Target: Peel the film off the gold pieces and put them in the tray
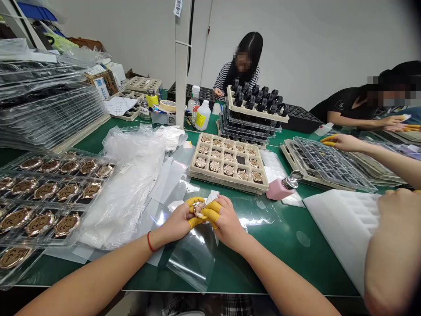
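Between my hands, above the green table, is a rose-gold watch case [199,209] with a brown film on its face. My left hand [179,221] grips it by the edge, with yellow finger cots on the fingertips. Fingers of my right hand [223,219], also in yellow cots, press against the case and hold a white cloth [212,197], partly hidden behind them. Beyond my hands sits a beige tray [226,179] of similar watch cases, one pocket showing only its dark bottom. To the left, clear plastic trays [83,210] hold more cases.
A pink pump bottle [281,188] stands right of the beige tray. Plastic bags [121,202] lie to the left, clear film [192,263] in front. White foam [338,219] and a co-worker's arm [391,245] are at right. Another person [241,66] sits opposite, behind stacked trays [245,125].
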